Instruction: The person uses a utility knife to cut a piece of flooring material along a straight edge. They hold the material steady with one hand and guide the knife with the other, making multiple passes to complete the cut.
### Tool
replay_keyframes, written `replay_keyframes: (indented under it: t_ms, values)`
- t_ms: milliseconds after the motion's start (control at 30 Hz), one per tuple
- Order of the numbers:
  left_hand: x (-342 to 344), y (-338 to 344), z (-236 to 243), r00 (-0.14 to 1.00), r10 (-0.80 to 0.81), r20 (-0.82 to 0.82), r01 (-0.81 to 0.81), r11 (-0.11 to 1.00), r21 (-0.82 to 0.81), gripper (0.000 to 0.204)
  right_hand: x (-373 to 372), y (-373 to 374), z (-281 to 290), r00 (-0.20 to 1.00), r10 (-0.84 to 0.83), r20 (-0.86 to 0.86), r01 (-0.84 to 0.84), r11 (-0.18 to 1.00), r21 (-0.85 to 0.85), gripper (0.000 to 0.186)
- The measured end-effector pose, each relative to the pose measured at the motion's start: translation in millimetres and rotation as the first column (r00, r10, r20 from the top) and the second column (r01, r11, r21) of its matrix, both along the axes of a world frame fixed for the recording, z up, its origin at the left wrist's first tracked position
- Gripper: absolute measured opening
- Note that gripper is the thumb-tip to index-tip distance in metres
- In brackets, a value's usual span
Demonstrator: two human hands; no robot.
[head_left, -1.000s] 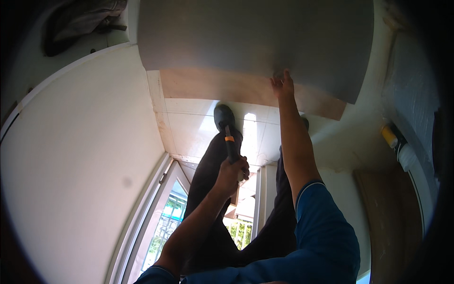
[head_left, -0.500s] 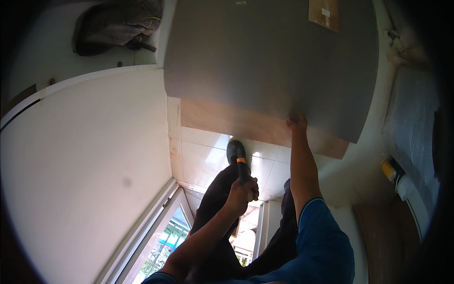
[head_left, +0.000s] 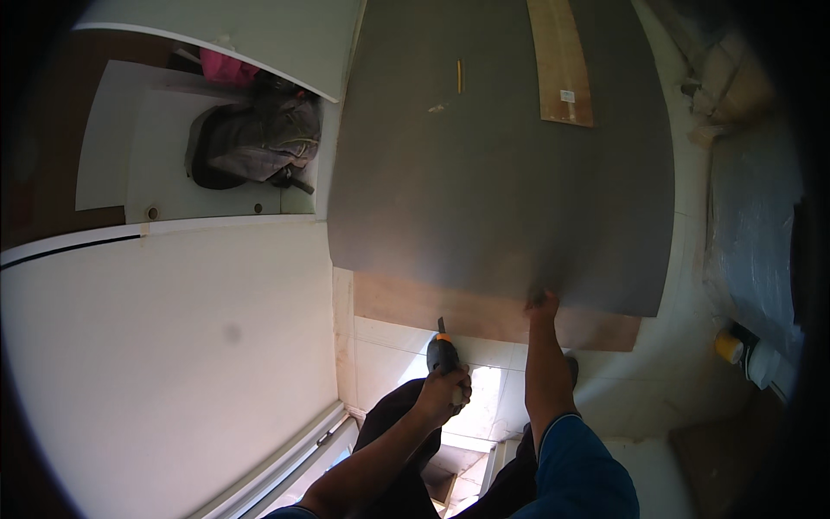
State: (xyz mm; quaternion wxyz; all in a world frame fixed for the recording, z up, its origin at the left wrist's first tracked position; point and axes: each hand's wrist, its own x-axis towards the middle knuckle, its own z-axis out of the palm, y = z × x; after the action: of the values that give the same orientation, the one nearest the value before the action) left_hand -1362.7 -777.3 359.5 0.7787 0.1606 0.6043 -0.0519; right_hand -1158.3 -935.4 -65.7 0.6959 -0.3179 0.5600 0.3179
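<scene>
A large grey sheet (head_left: 484, 190) lies over a brown board (head_left: 406, 307), whose near strip sticks out past the grey edge. My right hand (head_left: 542, 303) is closed at the sheet's near edge, right of its middle; the fingertips are dark and hard to make out. In front of my left leg, my left hand (head_left: 445, 394) is wrapped round the handle of a black hand tool (head_left: 442, 325) with an orange collar and a narrow dark blade pointing away from me. The tool's exact kind is unclear. A brown strip (head_left: 562, 60) rests on the sheet's far part.
On the left, a white panel (head_left: 190, 329) rises beside a recess holding a dark bag (head_left: 259, 147). To the right stand a plastic-wrapped item (head_left: 752, 233) and a yellow-and-white container (head_left: 729, 347). A thin yellowish stick (head_left: 460, 76) lies on the sheet.
The view has tilted farther forward, showing more of the sheet and the recess. My right hand stays at the sheet's edge, and the left still holds the tool, its blade now near the board.
</scene>
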Motion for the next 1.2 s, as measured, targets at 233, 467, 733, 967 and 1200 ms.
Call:
replay_keyframes:
  t_ms: [233,467,733,967,1200]
  values:
    - [6,-10,1,0.987,0.1,-0.127,-0.077,0.982,0.171,0.008,-50,50,84,1.0,-0.015,0.012,0.017,0.975,-0.22,0.039]
    - [-14,-29,-19,0.964,0.197,-0.178,-0.13,0.934,0.332,0.012,-26,13,155,0.965,0.194,0.178,-0.159,0.969,-0.191,0.027]
    - [-68,-43,-14,0.951,0.284,-0.124,-0.236,0.923,0.303,0.011,-67,-49,238,0.977,0.211,0.044,-0.189,0.937,-0.292,0.025]
    - [-133,0,46,0.923,0.345,-0.173,-0.262,0.889,0.377,0.013,-127,-117,287,0.972,0.23,0.044,-0.209,0.939,-0.272,0.023]
    - [-221,46,72,0.949,0.136,-0.285,-0.024,0.931,0.365,0.02,-172,-190,336,0.945,0.286,0.161,-0.248,0.943,-0.219,0.035]
